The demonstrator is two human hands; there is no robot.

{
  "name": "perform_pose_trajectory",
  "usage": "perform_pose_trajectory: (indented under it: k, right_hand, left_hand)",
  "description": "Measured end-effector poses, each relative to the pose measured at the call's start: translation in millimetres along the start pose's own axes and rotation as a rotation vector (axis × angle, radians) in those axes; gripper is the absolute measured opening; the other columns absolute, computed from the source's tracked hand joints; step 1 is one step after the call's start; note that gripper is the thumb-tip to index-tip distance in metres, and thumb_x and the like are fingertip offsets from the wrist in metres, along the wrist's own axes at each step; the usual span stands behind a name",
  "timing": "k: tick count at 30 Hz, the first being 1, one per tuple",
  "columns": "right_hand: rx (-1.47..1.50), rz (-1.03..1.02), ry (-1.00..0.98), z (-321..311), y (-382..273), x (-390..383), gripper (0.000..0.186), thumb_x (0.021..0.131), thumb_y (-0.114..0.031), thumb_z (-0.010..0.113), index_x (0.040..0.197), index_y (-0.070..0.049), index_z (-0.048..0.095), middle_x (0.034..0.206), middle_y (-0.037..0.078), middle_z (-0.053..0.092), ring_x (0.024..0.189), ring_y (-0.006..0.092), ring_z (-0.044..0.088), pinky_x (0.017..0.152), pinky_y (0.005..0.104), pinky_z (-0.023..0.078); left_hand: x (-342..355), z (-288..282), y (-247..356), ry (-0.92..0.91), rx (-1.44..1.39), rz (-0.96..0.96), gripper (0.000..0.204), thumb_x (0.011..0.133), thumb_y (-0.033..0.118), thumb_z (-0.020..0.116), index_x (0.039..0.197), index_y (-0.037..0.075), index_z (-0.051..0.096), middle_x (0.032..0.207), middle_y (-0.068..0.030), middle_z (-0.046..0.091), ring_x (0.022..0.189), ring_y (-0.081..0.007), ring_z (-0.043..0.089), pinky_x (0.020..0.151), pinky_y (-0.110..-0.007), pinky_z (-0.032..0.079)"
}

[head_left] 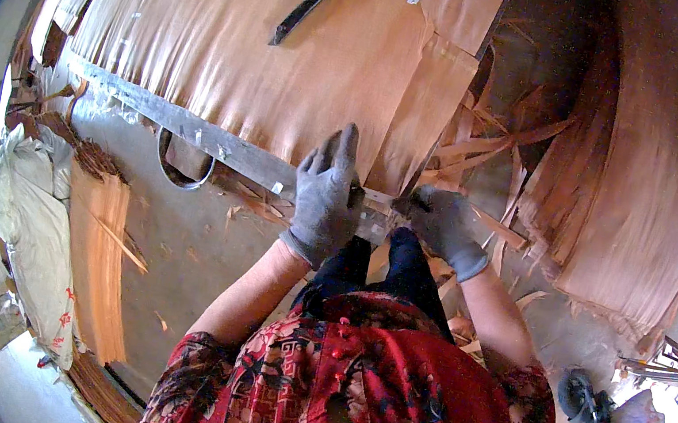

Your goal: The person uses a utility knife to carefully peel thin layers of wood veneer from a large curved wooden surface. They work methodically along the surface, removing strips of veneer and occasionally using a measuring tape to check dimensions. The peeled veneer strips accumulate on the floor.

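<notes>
Hands (326, 202) at veneer (230, 59); dark bar (308, 8) atop; scraps (512, 140) nr; R grip unclear.

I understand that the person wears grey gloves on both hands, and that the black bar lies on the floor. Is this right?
The bar's place is wrong: the head view shows the black bar lying on the brown sheet. The left hand and right hand do wear grey gloves.

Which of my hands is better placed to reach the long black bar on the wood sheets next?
Probably your grey-gloved left hand: it is nearer the long, narrow black bar and extends over the thin brown wood sheets. Your grey-gloved right hand is farther off, by the sheets' corner.
</notes>
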State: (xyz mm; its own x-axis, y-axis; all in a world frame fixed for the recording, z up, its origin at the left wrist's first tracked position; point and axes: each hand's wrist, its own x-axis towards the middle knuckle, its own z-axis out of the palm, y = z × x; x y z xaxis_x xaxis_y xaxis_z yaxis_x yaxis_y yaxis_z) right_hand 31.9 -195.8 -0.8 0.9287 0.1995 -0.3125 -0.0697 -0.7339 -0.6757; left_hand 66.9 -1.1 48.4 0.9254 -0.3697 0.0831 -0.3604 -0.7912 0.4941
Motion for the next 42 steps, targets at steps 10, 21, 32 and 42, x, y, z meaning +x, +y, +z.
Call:
perform_pose_trajectory:
  k: [10,21,32,42]
  right_hand:
    - [-0.092,0.013,0.144,24,3,14,0.042,0.077,-0.052,0.062,0.079,-0.011,0.071,0.070,0.015,0.065,0.065,0.0319,0.064,0.057,0.0416,0.048]
    - [-0.213,0.233,-0.183,7,-14,28,0.029,0.074,-0.032,0.061,0.081,-0.006,0.070,0.078,0.019,0.066,0.075,0.0334,0.066,0.065,0.0430,0.053]
    - [0.033,-0.071,0.033,15,0,-4,0.019,0.075,-0.022,0.059,0.068,-0.005,0.058,0.067,0.020,0.060,0.064,0.0378,0.061,0.057,0.0468,0.047]
    - [-0.155,0.055,-0.472,-33,52,4,0.027,0.072,-0.025,0.052,0.076,0.000,0.063,0.078,0.025,0.062,0.073,0.0393,0.062,0.068,0.0479,0.048]
  left_hand:
    - [7,13,-9,-0.020,0.272,-0.043,0.080,0.068,0.006,0.060,0.139,-0.006,0.025,0.119,-0.0248,0.051,0.107,-0.0394,0.048,0.095,-0.045,0.035]
    - [14,35,-8,0.217,0.211,-0.136,0.070,0.078,0.008,0.058,0.139,-0.004,0.024,0.134,-0.0341,0.031,0.124,-0.0487,0.032,0.101,-0.046,0.030]
    - [30,66,-3,0.055,0.291,-0.006,0.081,0.076,0.036,0.061,0.133,-0.010,0.025,0.143,-0.0260,0.025,0.130,-0.0466,0.024,0.105,-0.053,0.024]
    - [33,73,-7,0.014,0.298,-0.011,0.072,0.082,0.037,0.054,0.134,-0.008,0.031,0.142,-0.0260,0.030,0.132,-0.0417,0.025,0.107,-0.052,0.022]
